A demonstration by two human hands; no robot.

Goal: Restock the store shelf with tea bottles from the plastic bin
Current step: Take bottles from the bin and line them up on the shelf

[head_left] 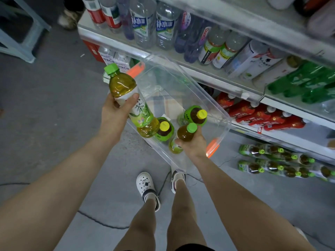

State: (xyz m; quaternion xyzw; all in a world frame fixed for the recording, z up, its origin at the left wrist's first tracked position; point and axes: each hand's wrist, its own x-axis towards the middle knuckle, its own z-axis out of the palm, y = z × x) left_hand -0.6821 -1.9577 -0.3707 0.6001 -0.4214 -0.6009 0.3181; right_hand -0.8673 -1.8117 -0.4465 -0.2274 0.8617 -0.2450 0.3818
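Observation:
A clear plastic bin [213, 107] with orange latches stands on the floor before the shelf. My left hand [116, 111] grips a green-capped tea bottle [126, 95], lifted over the bin's left edge and tilted with its cap up-left. My right hand [194, 144] holds a second green-capped tea bottle [184, 133] by its upper body inside the bin. Two darker tea bottles with yellow caps [164, 130] [196, 115] stand in the bin beside it. Several tea bottles [272, 160] lie in rows on the bottom shelf at the right.
The shelving [217, 73] runs diagonally across the upper right, with water bottles [143, 22] on top, green bottles [308, 82] at the right and red bottles [262, 116] below. A grey stool [21, 33] stands upper left. My feet in white clogs [146, 185] are beneath the bin.

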